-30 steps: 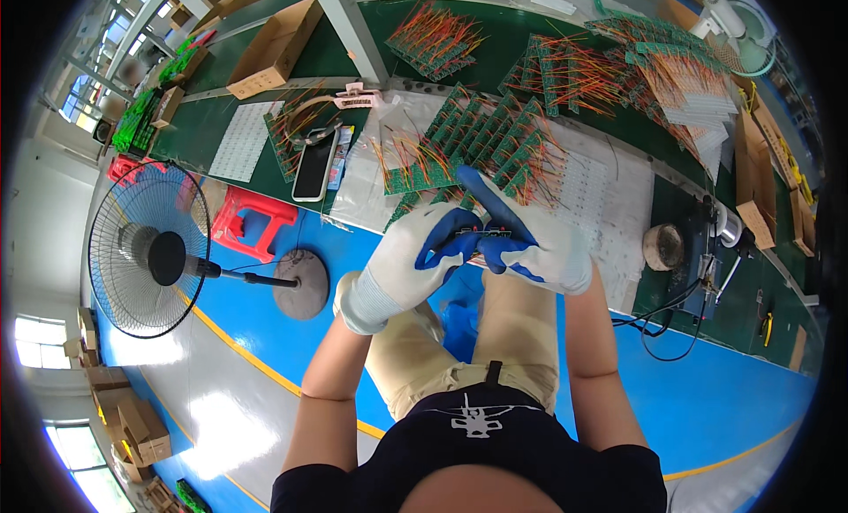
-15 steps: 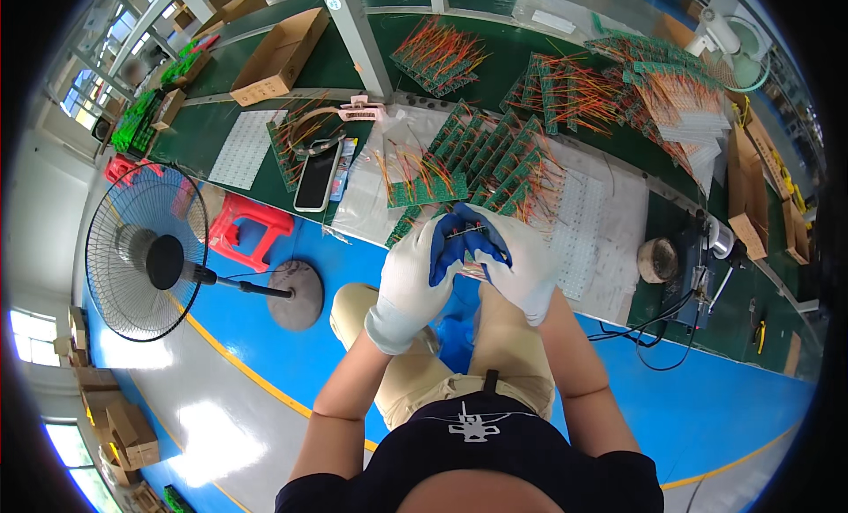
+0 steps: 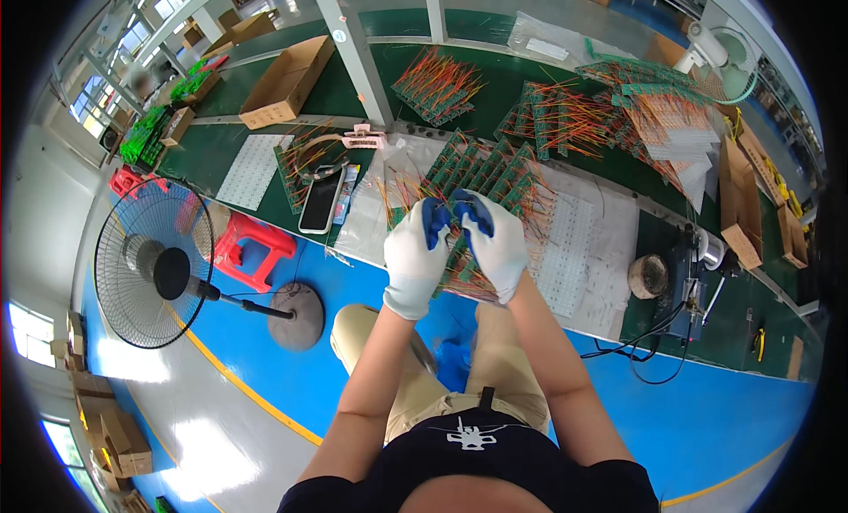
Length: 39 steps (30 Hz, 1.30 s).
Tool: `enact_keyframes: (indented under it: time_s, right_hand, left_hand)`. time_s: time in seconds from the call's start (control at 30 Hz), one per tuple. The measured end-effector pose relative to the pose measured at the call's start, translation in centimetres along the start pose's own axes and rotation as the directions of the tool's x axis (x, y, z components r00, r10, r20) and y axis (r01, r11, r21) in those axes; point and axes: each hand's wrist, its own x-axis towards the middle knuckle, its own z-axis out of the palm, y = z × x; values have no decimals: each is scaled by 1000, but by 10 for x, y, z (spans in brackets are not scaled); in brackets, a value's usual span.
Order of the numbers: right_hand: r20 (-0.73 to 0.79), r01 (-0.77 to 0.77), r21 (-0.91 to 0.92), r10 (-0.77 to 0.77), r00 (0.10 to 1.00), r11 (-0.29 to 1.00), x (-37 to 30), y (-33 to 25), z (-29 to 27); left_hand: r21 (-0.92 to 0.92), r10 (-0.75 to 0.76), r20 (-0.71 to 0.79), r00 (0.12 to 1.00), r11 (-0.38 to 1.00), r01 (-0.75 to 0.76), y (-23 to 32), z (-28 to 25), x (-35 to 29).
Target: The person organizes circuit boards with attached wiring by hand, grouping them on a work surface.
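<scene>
Both my hands wear white gloves with blue palms and reach over the front edge of the workbench. My left hand (image 3: 413, 255) is closed, its fingertips curled in above green circuit boards (image 3: 477, 167) with red and orange wires. My right hand (image 3: 497, 248) is closed beside it, its thumb and fingers pinched close to the left fingertips. Whatever sits in the fingers is too small or hidden to make out. More wired boards show below and between the hands, partly covered by the gloves.
Left of the boards lie a phone (image 3: 321, 199) and a pink-ended band (image 3: 364, 137). White panel sheets (image 3: 565, 248) lie to the right, near a round pot (image 3: 648, 276) and a blue device (image 3: 678, 296). A fan (image 3: 172, 273) and red stool (image 3: 256, 248) stand at left.
Both hands have moved forward from near my lap to over the boards. They were pressed together around a small wired piece; now a gap shows between the gloves.
</scene>
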Motion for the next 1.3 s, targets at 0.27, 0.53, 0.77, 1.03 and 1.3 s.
enact_keyframes:
  time_s: [0.27, 0.53, 0.77, 1.03, 1.3]
  right_hand:
    - [-66, -67, 801, 200, 977, 595, -22, 53, -79]
    - [-480, 2, 496, 272, 834, 868, 8, 105, -159]
    - [-650, -684, -232, 413, 638, 692, 52, 153, -211]
    - [-687, -684, -361, 314, 655, 634, 53, 174, -204]
    - [-718, -723, -297, 353, 600, 624, 49, 170, -210]
  left_hand:
    - [-842, -189, 214, 958, 462, 279, -43, -23, -1]
    - [-692, -108, 242, 964, 678, 249, -29, -4, 42]
    - [-462, 202, 443, 873, 887, 29, 53, 95, 97]
    - [-378, 242, 583, 775, 926, -4, 82, 255, 131]
    - [-267, 359, 623, 695, 933, -242, 120, 305, 125]
